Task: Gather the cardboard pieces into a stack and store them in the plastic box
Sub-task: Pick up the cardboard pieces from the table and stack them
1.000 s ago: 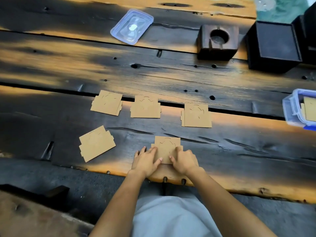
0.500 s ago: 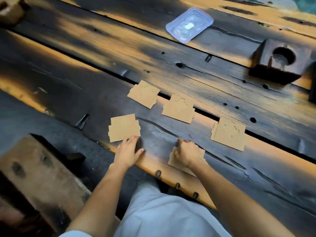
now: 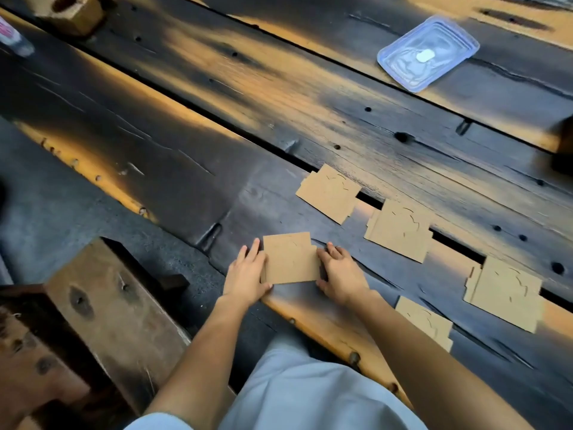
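Head view: a pale wooden block [image 3: 71, 10] sits toward the table's [image 3: 186, 169] far left, and a brown wooden block [image 3: 117, 321] stands below its near edge. The left hand [image 3: 246, 271] is released, its straight fingers pressed flat against the left side of the held cardboard [image 3: 290, 259], which lies just inside the near edge. The right hand [image 3: 341, 276] grasps that cardboard's right side with curled fingers, thumb at the near right corner. Beyond it, a second cardboard piece [image 3: 328, 192] and a third cardboard piece [image 3: 400, 229] each lie across the gap between 2 planks. A fourth cardboard piece [image 3: 424, 321] rests near the near edge, partly hidden by the right forearm. A clear plastic lid [image 3: 428, 52] lies toward the far edge. A fifth cardboard piece [image 3: 505, 293] lies farthest right.
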A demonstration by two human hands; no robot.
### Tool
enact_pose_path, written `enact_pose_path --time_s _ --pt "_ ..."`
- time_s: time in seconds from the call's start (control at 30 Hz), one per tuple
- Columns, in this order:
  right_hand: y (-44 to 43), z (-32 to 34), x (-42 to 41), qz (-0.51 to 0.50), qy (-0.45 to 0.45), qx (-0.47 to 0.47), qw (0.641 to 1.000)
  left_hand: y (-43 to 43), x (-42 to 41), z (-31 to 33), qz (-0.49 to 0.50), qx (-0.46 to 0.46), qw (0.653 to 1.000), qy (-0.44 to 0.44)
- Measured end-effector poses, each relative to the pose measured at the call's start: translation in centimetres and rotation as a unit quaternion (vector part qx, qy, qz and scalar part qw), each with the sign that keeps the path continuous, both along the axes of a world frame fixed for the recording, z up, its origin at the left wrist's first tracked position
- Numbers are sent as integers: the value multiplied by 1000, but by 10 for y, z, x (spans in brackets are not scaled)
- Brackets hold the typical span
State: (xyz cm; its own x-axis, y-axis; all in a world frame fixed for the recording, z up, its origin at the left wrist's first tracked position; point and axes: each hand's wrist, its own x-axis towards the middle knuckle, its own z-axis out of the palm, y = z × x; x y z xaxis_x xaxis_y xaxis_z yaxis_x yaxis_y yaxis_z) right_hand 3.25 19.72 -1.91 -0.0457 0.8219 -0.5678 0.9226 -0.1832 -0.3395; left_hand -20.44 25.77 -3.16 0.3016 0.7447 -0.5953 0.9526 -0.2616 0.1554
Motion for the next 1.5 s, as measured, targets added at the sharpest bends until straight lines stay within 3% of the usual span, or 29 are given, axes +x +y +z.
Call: enact_pose_path --time_s 0.13,0.33,0.67,1.13,1.5 --pt "16 -10 -22 28 -12 -36 999 12 -6 -12 -21 -15 1000 -12" --pt "23 -14 -33 28 -60 -11 998 12 -15 -20 -53 3 998 -25" --pt "10 -6 -10 -4 -34 20 999 5 6 -18 -80 43 994 -55" --pt "-125 2 86 -176 -8 37 984 -69 125 -4 -168 22 978 -121" --pt "-224 -1 145 -214 -51 24 975 -132 207 1 -278 14 952 -127"
